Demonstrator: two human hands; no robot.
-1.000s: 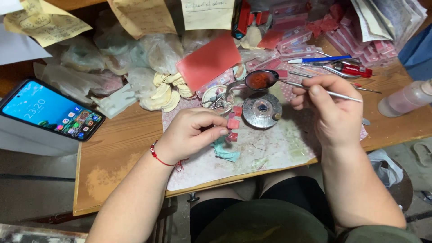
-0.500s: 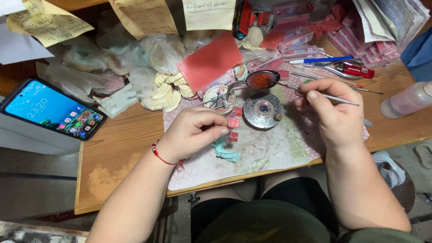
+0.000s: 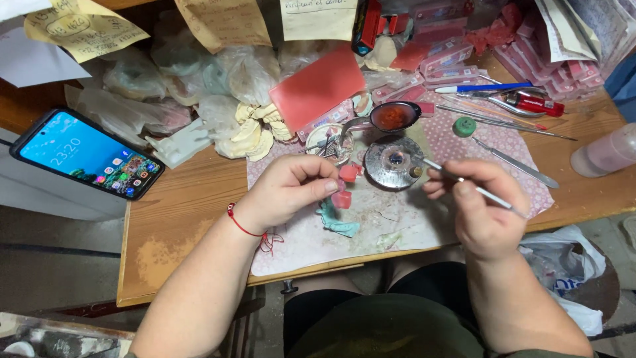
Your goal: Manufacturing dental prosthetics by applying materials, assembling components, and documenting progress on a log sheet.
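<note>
My left hand (image 3: 288, 192) pinches a small pink wax piece (image 3: 342, 197) over a patterned cloth mat (image 3: 424, 232), just above a pale green dental cast (image 3: 334, 222). My right hand (image 3: 478, 205) grips a thin metal tool (image 3: 464, 182) like a pen. The tool's tip rests at the round metal burner (image 3: 392, 161), where a small flame shows. A spoon with red wax (image 3: 394, 116) lies just behind the burner.
A lit smartphone (image 3: 89, 154) leans at the left. Plaster casts (image 3: 255, 132), plastic bags and a red wax sheet (image 3: 317, 86) crowd the back. Metal instruments (image 3: 517, 159), a blue pen (image 3: 483, 87) and a pink bottle (image 3: 606, 151) lie right. The wooden table edge (image 3: 192, 292) runs in front.
My right hand has come down and left, bringing the tool's tip from beside the spoon to the burner. My left hand has stayed on the pink piece.
</note>
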